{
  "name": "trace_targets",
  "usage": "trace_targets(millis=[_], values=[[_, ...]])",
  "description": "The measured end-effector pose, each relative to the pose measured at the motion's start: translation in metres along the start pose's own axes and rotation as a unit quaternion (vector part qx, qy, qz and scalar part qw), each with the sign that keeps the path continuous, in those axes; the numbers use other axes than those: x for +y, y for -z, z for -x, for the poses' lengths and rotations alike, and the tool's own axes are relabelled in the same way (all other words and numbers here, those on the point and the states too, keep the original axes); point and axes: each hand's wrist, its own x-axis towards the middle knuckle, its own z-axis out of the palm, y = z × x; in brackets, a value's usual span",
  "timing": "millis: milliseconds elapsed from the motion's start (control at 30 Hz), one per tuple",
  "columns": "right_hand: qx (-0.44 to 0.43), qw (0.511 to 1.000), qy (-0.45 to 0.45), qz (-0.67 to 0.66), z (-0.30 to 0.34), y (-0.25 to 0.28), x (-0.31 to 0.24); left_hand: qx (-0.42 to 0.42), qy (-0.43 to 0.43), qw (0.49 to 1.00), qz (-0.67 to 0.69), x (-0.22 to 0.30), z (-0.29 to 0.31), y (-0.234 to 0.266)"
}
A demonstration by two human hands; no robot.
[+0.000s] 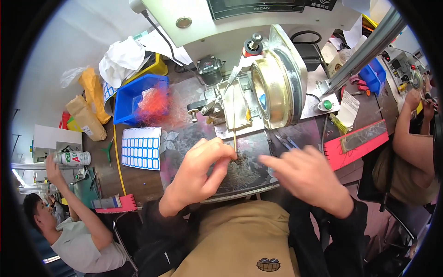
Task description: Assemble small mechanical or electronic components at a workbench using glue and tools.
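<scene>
My left hand [203, 171] is closed in a pinch beside the lower end of a thin brass-coloured rod [235, 136]. Whatever lies between its fingertips is too small to make out. A dark tangle of fine wire or thread [240, 160] lies on the patterned mat [184, 143], just right of those fingertips. My right hand [307, 177] hovers right of the tangle, index finger pointing toward it, and is smeared by motion. Beyond both hands stands a bench machine with a large brass-coloured ring [267, 90]. A pair of tweezers [284, 141] lies partly behind my right hand.
To the left are a blue bin [127, 99] with a red-orange tangle [154, 104] and a blue-outlined label sheet [141, 148]. A green button [327, 105] and a red board [357, 143] are on the right. Other people sit at both sides.
</scene>
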Motion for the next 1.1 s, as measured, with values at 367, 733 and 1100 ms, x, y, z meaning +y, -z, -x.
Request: trace_targets(millis=[367,733,1100], values=[[0.053,0.995,0.044,0.068,-0.076,-0.078,0.001,0.017,-0.014,1.0,0.022,-0.016,0.009,0.0],[0.129,0.989,0.077,0.015,-0.092,-0.063,0.009,0.023,-0.038,0.998,0.054,-0.027,0.007,0.004],[0.091,0.989,0.112,-0.02,-0.061,-0.026,-0.003,0.025,-0.042,0.997,0.064,-0.03,0.009,0.006]])
